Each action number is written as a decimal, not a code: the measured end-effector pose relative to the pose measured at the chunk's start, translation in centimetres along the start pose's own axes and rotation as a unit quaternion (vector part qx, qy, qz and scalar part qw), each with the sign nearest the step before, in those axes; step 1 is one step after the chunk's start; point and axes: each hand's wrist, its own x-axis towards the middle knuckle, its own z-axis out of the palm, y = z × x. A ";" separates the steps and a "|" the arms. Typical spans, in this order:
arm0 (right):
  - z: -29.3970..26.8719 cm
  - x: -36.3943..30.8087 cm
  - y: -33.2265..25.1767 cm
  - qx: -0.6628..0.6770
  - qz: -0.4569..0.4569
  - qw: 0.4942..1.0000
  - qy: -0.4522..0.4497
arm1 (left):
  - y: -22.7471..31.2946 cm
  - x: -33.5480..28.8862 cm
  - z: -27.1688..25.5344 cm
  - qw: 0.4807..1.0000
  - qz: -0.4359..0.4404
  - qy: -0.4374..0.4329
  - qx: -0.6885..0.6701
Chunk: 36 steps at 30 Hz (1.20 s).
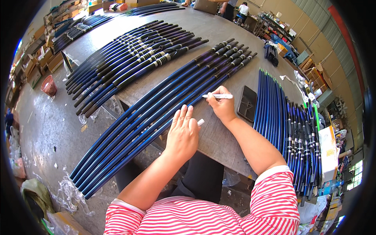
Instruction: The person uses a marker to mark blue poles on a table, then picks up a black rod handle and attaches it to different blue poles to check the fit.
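A row of dark blue fishing rods [156, 111] lies slantwise across the table in front of me, their near ends jutting past its edge. My left hand [183, 133] rests with stretched fingers on the nearest rod. A white pen cap [201, 122] sticks out at its thumb side, held there. Pinched in my right hand [222, 107] is a white marker pen [219, 96], its tip pointing left at the nearest rod. Whether the tip touches the rod, I cannot tell.
A dark phone [247, 102] lies on the table [219, 145] right of my hand. More rods [270, 109] and banded handles [301, 137] are to the right. Another rod bundle [133, 58] lies far left. A red bucket [49, 86] stands on the floor. A person [243, 11] sits in the background.
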 end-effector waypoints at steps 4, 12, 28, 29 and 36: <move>0.0 0.0 0.5 0.031 0.001 0.999 0.008 | 0.0 0.0 0.0 1.000 0.000 -0.005 0.000; 0.0 0.0 -0.3 -0.024 -0.006 1.000 -0.004 | 0.0 0.0 -0.2 1.000 -0.001 -0.023 0.001; 0.7 4.8 -3.9 0.046 -0.023 0.997 -0.056 | 0.2 0.3 -0.4 1.000 0.004 0.005 0.023; 1.4 5.1 -3.6 0.053 -0.016 0.998 -0.038 | 0.3 0.4 -0.6 0.999 0.007 0.008 0.034; 3.1 4.5 -0.6 -0.039 -0.087 0.995 -0.001 | 0.2 0.3 -0.7 0.999 -0.029 0.007 0.033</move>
